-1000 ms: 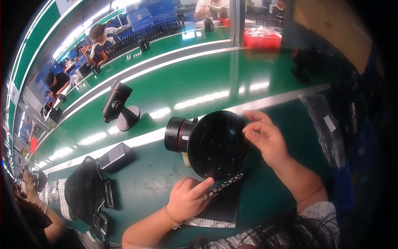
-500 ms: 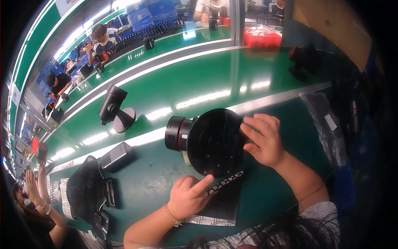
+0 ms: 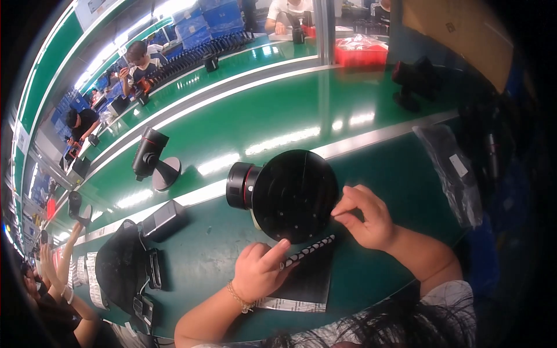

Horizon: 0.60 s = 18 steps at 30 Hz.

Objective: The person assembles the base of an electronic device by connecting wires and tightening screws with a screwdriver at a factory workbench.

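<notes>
A black device lies on its side, its round glossy base disc point(image 3: 295, 194) turned towards me and its red-ringed cylinder point(image 3: 238, 184) pointing left. Below the disc, my left hand point(image 3: 258, 268) is closed around a thin black strip with white oval spots point(image 3: 307, 253). That hand's thumb reaches the disc's lower rim. At the disc's right edge my right hand point(image 3: 368, 221) has its thumb and forefinger brought together; whatever is between them is too small to make out. Under the strip lies a dark sheet with a printed white edge point(image 3: 299, 304).
A black cap point(image 3: 120, 264) and a grey-black box point(image 3: 167, 219) lie left on the dark green mat. Beyond runs a green belt with a similar device point(image 3: 154, 162). A clear plastic bag point(image 3: 449, 174) lies right, a red bin point(image 3: 361, 53) behind. A co-worker's arms point(image 3: 64, 269) reach in at left.
My right hand has gone from spread fingers at the disc's edge to a pinch slightly lower. My left hand keeps the strip. At far left, a device now stands by the co-worker's raised hand.
</notes>
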### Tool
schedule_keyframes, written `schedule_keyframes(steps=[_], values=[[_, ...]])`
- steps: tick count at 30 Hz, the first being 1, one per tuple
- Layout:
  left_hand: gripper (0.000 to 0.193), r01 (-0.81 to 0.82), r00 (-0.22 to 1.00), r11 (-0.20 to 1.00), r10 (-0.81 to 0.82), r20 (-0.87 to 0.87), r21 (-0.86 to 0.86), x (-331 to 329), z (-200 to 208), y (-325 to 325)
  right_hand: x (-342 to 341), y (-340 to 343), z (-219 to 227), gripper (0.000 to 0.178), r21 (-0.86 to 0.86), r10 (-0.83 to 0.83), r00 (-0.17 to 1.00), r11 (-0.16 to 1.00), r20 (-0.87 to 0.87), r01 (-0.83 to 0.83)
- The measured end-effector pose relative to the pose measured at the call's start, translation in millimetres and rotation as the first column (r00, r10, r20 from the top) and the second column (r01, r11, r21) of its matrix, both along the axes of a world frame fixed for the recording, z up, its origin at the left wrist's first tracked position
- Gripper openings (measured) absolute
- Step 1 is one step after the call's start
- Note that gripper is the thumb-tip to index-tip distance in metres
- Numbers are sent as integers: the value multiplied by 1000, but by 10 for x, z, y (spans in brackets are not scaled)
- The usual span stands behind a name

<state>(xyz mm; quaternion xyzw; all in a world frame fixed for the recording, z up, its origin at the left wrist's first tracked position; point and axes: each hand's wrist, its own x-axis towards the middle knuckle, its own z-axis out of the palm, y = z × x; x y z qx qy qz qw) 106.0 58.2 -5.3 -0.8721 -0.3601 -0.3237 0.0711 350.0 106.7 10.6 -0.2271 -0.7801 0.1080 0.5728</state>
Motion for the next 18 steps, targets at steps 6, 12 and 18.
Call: schedule_keyframes(steps=[6,12,18], values=[[48,-20,1000,1000,20,5,-15,-9,5,-5,-12,22,-1,16,-28,22,992,999,122,-19],[54,14,1000,1000,-15,6,16,-15,9,20,-73,-4,-86,7,-196,28,995,981,99,-8],[80,46,999,999,-46,-3,-23,-32,35,25,-116,10,-111,7,-201,58,996,979,64,-45]])
